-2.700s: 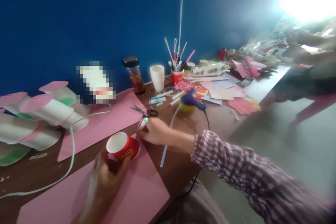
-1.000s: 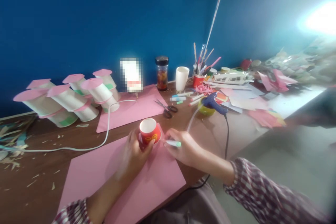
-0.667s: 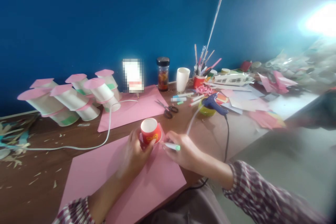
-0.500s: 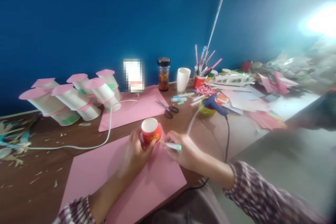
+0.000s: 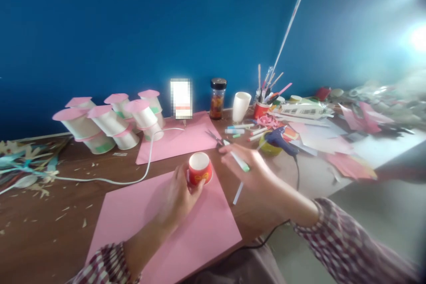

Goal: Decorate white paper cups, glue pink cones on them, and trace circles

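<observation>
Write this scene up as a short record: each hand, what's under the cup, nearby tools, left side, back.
Left hand: holding the red cup, open end up
Right hand: holding a marker, apart from the cup
Under the cup: pink sheet
Nearby tools: scissors, partly hidden; glue gun
Left side: white cups with pink tops
Back: lidded jar, white tumbler

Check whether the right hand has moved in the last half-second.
Yes: judged against the scissors, the right hand has moved away from the red cup toward them, now partly covering them.
</observation>
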A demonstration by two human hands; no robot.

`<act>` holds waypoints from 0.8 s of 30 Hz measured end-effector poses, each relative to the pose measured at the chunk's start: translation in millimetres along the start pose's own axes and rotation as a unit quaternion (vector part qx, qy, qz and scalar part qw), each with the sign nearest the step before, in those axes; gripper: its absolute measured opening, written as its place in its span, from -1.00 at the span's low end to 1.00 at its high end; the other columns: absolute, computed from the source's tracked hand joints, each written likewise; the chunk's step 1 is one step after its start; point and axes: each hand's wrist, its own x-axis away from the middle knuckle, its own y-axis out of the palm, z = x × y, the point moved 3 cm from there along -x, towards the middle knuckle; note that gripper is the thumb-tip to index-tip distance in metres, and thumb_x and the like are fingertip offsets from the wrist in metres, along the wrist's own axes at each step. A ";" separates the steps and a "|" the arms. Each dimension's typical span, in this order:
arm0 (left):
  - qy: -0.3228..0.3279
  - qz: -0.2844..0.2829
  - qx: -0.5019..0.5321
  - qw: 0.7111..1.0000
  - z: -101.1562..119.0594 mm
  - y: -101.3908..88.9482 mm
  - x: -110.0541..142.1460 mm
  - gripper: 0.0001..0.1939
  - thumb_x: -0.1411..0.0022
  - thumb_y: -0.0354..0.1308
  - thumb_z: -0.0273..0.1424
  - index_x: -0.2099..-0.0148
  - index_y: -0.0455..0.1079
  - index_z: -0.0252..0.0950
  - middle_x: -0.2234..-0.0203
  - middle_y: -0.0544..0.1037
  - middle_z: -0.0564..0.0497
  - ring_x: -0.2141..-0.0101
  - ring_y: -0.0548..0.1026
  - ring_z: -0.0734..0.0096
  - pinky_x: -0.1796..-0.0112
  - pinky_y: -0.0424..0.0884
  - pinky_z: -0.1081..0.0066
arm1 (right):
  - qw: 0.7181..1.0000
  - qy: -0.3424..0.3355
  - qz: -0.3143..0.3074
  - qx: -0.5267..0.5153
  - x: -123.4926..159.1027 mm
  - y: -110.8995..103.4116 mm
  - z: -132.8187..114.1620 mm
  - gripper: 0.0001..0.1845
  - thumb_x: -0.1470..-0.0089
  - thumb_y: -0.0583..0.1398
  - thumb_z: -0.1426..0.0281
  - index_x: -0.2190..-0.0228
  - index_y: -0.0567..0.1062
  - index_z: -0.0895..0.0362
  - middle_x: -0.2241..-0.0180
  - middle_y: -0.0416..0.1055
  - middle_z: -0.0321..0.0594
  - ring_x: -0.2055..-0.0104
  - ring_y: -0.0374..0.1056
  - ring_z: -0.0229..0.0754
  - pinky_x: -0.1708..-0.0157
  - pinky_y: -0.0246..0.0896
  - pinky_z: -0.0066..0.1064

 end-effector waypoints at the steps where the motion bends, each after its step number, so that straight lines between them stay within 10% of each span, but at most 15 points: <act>1: 0.008 0.004 0.002 1.000 0.3 0.0 0.2 -0.61 -0.18 0.11 -0.18 0.01 0.22 -0.26 0.33 0.41 -0.02 0.47 0.42 0.38 0.49 0.37 0.41 | 1.000 -0.017 -0.005 0.007 -7.9 -0.9 -2.3 -0.80 -0.16 0.15 0.38 0.14 0.44 0.09 0.28 0.54 -0.23 0.26 0.46 -0.19 0.24 0.26 -0.40; 10: 0.031 0.014 0.014 0.999 0.9 0.5 1.1 -0.58 -0.23 0.08 -0.21 -0.07 0.19 -0.29 0.23 0.45 -0.12 0.39 0.47 0.33 0.45 0.42 0.37 | 0.968 -0.158 -0.192 0.017 -58.1 19.0 -12.3 -0.61 -0.05 0.27 0.31 0.07 0.40 0.11 0.13 0.49 -0.17 0.13 0.42 -0.13 0.13 0.25 -0.33; 24: 0.042 -0.016 0.058 0.997 5.1 -12.2 0.7 -0.45 -0.17 0.15 -0.26 -0.17 0.12 -0.26 0.04 0.43 -0.19 0.06 0.45 0.15 0.13 0.45 0.20 | 0.959 -0.145 -0.224 0.092 -60.0 21.8 -16.7 -0.66 -0.04 0.26 0.34 0.09 0.46 0.08 0.20 0.52 -0.18 0.19 0.44 -0.11 0.21 0.24 -0.34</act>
